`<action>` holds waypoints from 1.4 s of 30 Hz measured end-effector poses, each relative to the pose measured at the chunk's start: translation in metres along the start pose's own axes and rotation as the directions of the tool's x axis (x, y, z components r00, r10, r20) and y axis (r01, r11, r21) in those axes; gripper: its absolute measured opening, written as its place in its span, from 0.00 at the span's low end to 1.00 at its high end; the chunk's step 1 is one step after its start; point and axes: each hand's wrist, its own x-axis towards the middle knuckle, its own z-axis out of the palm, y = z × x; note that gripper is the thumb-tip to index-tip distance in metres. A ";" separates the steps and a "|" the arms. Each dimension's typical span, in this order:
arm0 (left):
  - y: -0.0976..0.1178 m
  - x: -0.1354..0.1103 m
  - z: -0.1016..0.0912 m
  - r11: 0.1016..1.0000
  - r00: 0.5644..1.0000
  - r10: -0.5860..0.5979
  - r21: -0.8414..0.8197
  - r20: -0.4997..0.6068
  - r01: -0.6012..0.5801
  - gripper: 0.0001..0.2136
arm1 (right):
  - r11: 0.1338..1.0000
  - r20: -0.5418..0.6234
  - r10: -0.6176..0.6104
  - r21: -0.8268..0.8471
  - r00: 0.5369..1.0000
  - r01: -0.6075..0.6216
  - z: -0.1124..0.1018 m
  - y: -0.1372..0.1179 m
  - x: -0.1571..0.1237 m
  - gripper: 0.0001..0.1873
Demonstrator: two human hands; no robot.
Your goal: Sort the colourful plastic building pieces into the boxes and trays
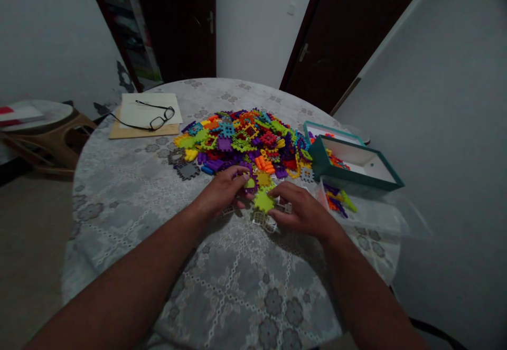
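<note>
My right hand [300,207] pinches a lime-green toothed building tile [264,201] by its right side, between thumb and fingers. My left hand [225,190] is closed at the left edge of a purple toothed building tile [253,175], with a small lime-green piece [250,183] by the thumb tip. A mustard-yellow tile [263,179] lies between the purple and lime-green ones; whether they are joined I cannot tell. Pale lattice pieces [264,221] sit under and beside my right fingers. Just beyond both hands rises a heap of colourful building tiles [237,136].
At right stand a green-edged box [352,168], its lid [336,130] behind it, and a clear plastic tray [372,213] with loose pieces. Black glasses [157,123] rest on papers [148,108] at far left. A patterned cloth [222,281] covers the round table.
</note>
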 end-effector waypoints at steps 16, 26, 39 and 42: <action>-0.003 -0.010 0.008 1.000 0.976 0.005 0.010 0.217 -0.007 0.22 | 0.995 -0.151 -0.101 -0.012 0.983 0.101 0.017 0.000 0.008 0.14; 0.006 0.002 -0.005 0.995 0.983 0.028 -0.087 -0.179 -0.044 0.22 | 0.946 -0.169 0.148 -0.264 0.974 -0.189 0.037 0.024 0.012 0.11; -0.004 0.006 0.000 0.999 0.991 -0.006 -0.041 -0.135 0.000 0.23 | 0.881 -0.149 0.229 -0.389 0.962 -0.270 0.047 0.019 0.018 0.05; -0.003 0.005 0.001 0.999 0.991 -0.014 -0.053 -0.130 0.007 0.24 | 0.897 -0.110 0.202 -0.377 0.973 -0.229 0.043 0.019 0.015 0.05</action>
